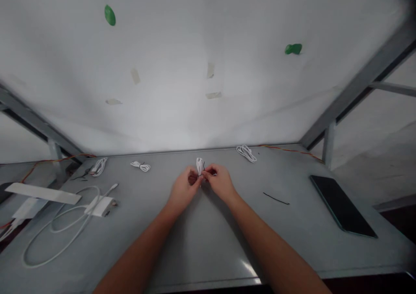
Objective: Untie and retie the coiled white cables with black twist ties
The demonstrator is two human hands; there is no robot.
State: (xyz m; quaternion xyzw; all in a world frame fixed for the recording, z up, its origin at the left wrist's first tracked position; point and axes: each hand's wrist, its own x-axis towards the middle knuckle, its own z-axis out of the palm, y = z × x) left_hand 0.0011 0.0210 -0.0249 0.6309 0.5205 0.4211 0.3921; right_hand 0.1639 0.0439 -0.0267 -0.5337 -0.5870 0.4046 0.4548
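Above the middle of the grey table, both of my hands meet at a small coiled white cable. My left hand pinches the lower end of the coil between thumb and fingers. A thin black twist tie sticks up beside the coil, and the fingertips of my right hand are closed on it. Part of the tie and the lower coil are hidden by my fingers. To the right, another black twist tie lies flat on the table.
Coiled white cables lie along the back. At left are a white charger with a loose cable and a white strip. A dark tablet lies right. A pale wall stands behind.
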